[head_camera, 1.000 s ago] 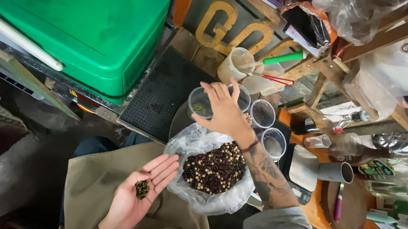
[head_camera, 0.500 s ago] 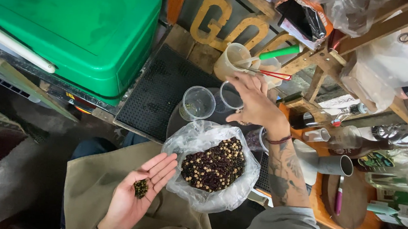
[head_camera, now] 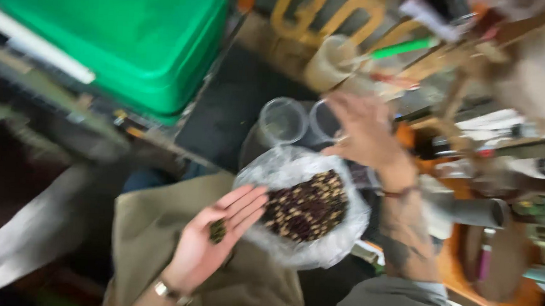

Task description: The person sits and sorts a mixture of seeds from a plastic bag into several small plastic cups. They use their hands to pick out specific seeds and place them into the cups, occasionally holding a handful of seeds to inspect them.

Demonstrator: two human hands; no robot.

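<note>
**Sorting seeds over a plastic bag**

The fingers of the left hand (head_camera: 215, 238) are lying stretched and loose, palm turned up, not gripping anything. A small dark pile of seeds (head_camera: 217, 230) is resting in the hollow of this palm. The fingertips are reaching to the edge of the clear plastic bag (head_camera: 336, 240), which is sitting open just beside the hand and is holding a heap of dark and pale seeds (head_camera: 307, 205). A watch (head_camera: 164, 289) is showing on the left wrist.

The right hand (head_camera: 366, 134) is hovering above the far side of the bag with its fingers spread apart; the picture is blurred here, so I cannot tell if something small is sitting between the fingertips. Just beside it two clear plastic cups (head_camera: 282, 120) are standing upright, near the bag. Farther away, a large green box (head_camera: 128, 28) is lying at the upper left, and a green marker (head_camera: 404, 47) is sticking out of a pale cup (head_camera: 326, 64) behind the hand.
</note>
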